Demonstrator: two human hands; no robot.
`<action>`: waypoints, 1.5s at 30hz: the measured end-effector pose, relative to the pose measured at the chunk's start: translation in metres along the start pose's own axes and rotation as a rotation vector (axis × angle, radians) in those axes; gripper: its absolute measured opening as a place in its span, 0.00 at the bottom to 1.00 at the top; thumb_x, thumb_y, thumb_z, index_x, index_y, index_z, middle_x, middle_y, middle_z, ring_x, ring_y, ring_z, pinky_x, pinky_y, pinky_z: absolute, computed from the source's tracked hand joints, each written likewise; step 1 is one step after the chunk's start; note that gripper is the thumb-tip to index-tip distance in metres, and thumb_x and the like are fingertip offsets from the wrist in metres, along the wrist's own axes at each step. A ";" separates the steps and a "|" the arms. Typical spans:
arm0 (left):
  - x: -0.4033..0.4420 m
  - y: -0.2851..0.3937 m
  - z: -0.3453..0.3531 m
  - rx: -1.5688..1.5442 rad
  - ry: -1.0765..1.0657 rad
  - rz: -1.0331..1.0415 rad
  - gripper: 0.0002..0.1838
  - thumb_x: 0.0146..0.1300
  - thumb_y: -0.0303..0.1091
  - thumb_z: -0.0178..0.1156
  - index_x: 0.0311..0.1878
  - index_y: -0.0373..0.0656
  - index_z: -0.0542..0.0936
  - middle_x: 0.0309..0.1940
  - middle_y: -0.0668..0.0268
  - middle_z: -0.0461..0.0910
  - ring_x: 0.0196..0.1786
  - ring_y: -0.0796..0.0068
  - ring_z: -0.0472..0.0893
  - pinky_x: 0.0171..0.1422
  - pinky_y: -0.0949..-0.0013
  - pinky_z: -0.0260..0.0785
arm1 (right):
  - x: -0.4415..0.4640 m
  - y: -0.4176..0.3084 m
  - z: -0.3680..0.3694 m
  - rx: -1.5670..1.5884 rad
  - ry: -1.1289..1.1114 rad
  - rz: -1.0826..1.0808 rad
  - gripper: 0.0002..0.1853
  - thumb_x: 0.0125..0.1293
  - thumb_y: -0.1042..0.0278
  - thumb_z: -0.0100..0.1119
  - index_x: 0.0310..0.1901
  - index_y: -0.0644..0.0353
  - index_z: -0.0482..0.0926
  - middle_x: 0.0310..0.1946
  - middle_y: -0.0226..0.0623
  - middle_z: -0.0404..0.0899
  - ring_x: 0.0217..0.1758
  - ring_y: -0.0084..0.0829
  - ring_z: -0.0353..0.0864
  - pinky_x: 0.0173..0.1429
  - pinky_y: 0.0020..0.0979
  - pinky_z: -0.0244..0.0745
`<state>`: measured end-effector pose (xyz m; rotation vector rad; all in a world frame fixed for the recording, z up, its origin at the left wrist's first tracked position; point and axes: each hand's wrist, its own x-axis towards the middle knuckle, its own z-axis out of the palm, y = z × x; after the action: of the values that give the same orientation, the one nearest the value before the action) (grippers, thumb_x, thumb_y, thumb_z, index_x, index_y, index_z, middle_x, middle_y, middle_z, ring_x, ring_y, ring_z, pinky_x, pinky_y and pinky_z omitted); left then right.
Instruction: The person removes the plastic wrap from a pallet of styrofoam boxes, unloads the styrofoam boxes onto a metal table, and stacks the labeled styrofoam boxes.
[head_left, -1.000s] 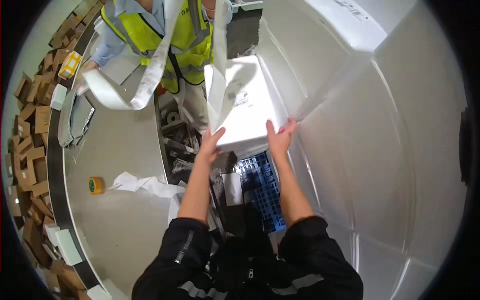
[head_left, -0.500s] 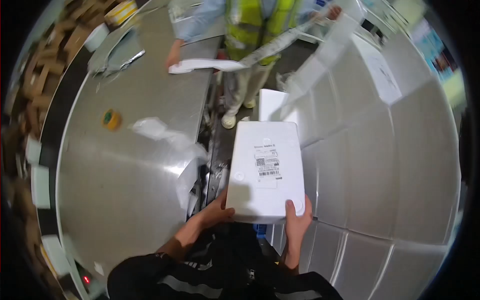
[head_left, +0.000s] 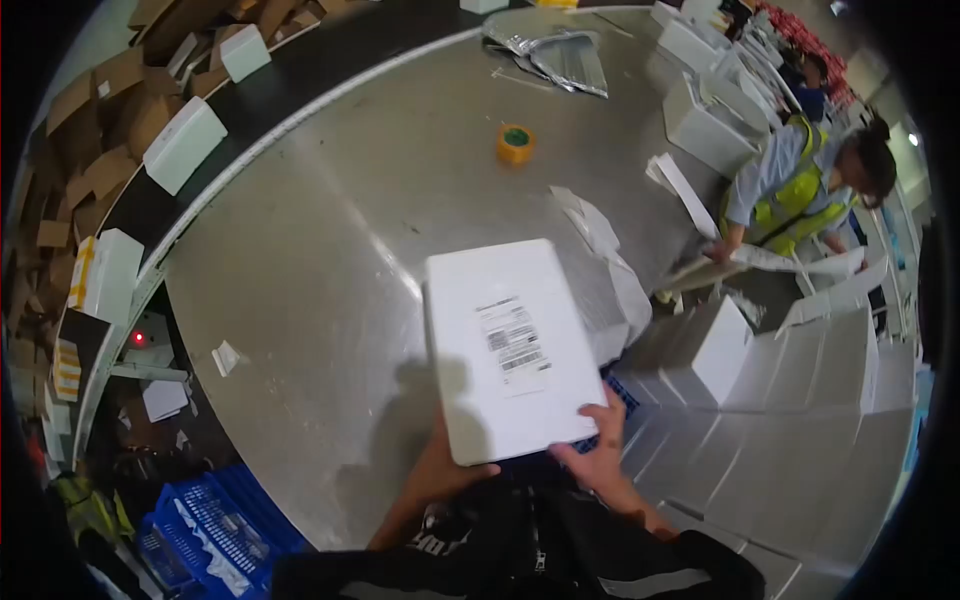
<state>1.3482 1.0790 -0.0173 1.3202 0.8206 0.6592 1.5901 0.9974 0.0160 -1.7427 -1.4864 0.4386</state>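
Holding one white foam box (head_left: 515,415) in front of our body, we see in the head view two hands clasping its near corners: left hand (head_left: 448,465), its fingers mostly hidden, and right hand (head_left: 600,448). Smooth, oblong, round-cornered, the box bears one printed barcode label (head_left: 514,340). One orange tape roll (head_left: 516,145) sits on the metal counter (head_left: 310,270).

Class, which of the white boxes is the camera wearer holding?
The white box with the printed label, between the left hand and right hand; neither touches the other white boxes.
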 end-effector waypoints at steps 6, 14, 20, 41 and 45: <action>0.102 -0.137 -0.224 0.787 1.212 0.233 0.34 0.60 0.35 0.59 0.65 0.27 0.61 0.59 0.39 0.68 0.61 0.51 0.70 0.67 0.56 0.60 | 0.225 0.014 0.264 0.437 -0.009 0.003 0.26 0.55 0.64 0.62 0.57 0.56 0.71 0.59 0.55 0.65 0.66 0.51 0.63 0.65 0.47 0.62; 0.239 0.006 -0.053 0.589 0.876 0.494 0.21 0.64 0.30 0.54 0.60 0.33 0.71 0.46 0.53 0.78 0.42 0.63 0.79 0.45 0.65 0.72 | 0.255 -0.066 0.053 0.376 -0.328 -0.395 0.12 0.52 0.62 0.59 0.36 0.59 0.81 0.45 0.49 0.78 0.49 0.49 0.76 0.55 0.44 0.71; 0.341 0.003 0.168 0.254 0.266 0.339 0.22 0.63 0.26 0.54 0.61 0.36 0.71 0.43 0.60 0.78 0.41 0.72 0.77 0.47 0.71 0.70 | 0.198 0.110 -0.362 -0.938 0.325 0.451 0.18 0.51 0.57 0.61 0.39 0.62 0.82 0.30 0.51 0.81 0.34 0.52 0.81 0.42 0.44 0.77; 0.480 0.173 0.960 -0.051 -0.912 0.288 0.35 0.50 0.51 0.66 0.51 0.30 0.69 0.44 0.57 0.76 0.43 0.66 0.75 0.47 0.64 0.69 | 0.005 0.257 -0.534 -1.152 1.224 0.819 0.30 0.54 0.67 0.63 0.60 0.59 0.69 0.64 0.57 0.59 0.68 0.61 0.54 0.62 0.66 0.53; 0.453 0.179 0.931 -0.159 -0.709 0.410 0.27 0.50 0.44 0.64 0.46 0.33 0.70 0.40 0.61 0.75 0.41 0.68 0.74 0.47 0.66 0.67 | -0.030 0.269 -0.547 -1.143 1.388 0.697 0.22 0.53 0.68 0.64 0.51 0.61 0.76 0.61 0.55 0.64 0.65 0.55 0.59 0.63 0.59 0.56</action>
<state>2.3780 0.9482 0.1445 1.4498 -0.0790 0.4996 2.1444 0.7829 0.1541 -2.4225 0.0523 -1.3415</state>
